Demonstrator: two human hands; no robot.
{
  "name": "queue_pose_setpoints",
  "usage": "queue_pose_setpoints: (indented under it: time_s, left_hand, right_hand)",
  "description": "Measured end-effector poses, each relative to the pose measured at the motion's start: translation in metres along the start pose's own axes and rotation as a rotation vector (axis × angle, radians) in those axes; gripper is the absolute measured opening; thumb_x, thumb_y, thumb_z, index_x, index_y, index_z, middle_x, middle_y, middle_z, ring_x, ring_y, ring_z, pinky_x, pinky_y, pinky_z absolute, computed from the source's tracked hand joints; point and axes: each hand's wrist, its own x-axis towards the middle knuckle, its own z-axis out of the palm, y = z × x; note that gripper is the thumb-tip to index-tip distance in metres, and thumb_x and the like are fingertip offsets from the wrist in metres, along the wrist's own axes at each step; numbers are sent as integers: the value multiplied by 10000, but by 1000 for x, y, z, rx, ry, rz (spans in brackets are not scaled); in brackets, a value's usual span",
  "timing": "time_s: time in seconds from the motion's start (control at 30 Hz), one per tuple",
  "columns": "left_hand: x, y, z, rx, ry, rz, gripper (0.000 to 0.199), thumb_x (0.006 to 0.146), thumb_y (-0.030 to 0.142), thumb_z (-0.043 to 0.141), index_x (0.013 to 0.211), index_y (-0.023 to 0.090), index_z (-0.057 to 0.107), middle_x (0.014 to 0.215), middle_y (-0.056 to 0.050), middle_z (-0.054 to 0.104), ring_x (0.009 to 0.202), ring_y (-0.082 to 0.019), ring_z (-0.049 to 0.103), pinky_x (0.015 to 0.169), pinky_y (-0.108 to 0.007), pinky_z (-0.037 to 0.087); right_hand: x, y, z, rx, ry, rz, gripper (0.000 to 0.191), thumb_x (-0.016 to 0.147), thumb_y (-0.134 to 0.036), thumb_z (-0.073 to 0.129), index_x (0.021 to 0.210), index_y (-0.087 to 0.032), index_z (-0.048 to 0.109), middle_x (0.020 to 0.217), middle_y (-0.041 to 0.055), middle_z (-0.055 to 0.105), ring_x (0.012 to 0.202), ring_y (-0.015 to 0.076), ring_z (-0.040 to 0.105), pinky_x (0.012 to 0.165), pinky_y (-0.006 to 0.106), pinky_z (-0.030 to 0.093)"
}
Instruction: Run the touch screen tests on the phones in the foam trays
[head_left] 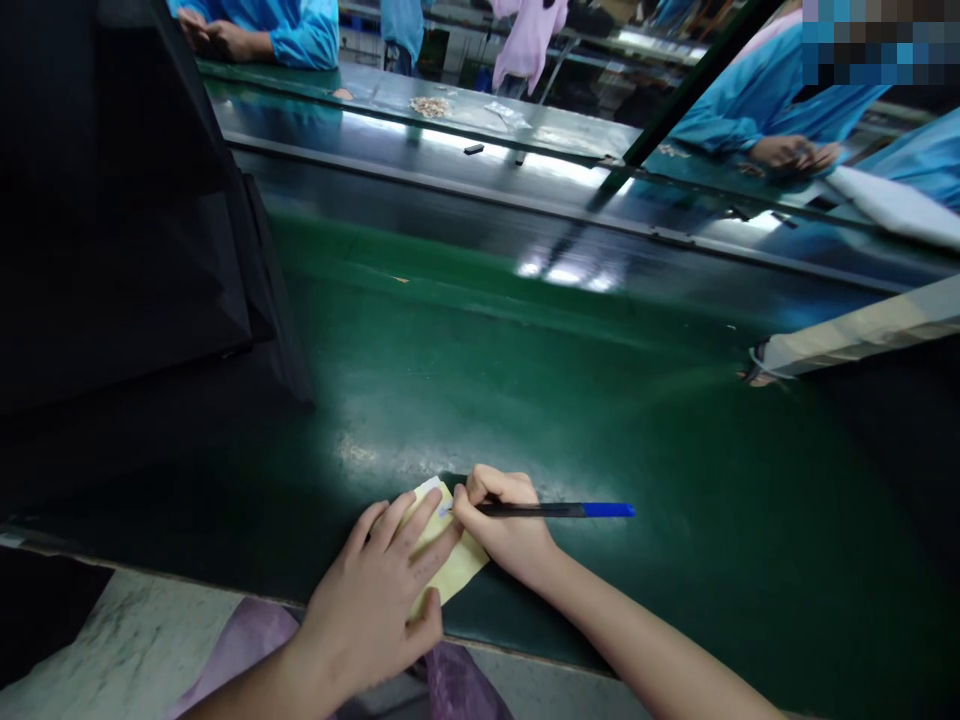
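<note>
A small yellow paper pad [463,572] lies near the front edge of the green table. Across its left part my left hand [382,580] is spread flat, fingers apart, pressing on the paper. My right hand [514,525] is closed round a black pen [544,510] with a blue cap on its back end. The pen's tip touches or nearly touches the upper part of the paper, where a faint blue mark shows. My left fingers partly cover the sheet.
A dark conveyor belt [420,185] runs behind the green table [525,380], with a small black piece [473,149] on it. Large black panels [150,200] stand at left. A wrapped white bar [862,325] juts in from the right. Co-workers in blue sleeves [306,35] sit across the belt.
</note>
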Motion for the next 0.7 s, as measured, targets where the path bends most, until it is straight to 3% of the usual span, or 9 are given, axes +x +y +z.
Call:
queue_pose_setpoints:
  time_s: [0.7]
  left_hand:
    - [-1, -1, 2, -3, -22, -1, 586, 870, 374, 366, 1421, 321, 174, 1464, -4, 300, 1266, -222, 324, 998, -378, 285]
  right_hand:
    - [1, 0, -1, -11, 3, -28, 286, 672, -83, 405, 517, -204, 197, 437, -85, 221, 380, 32, 221, 368, 141, 230]
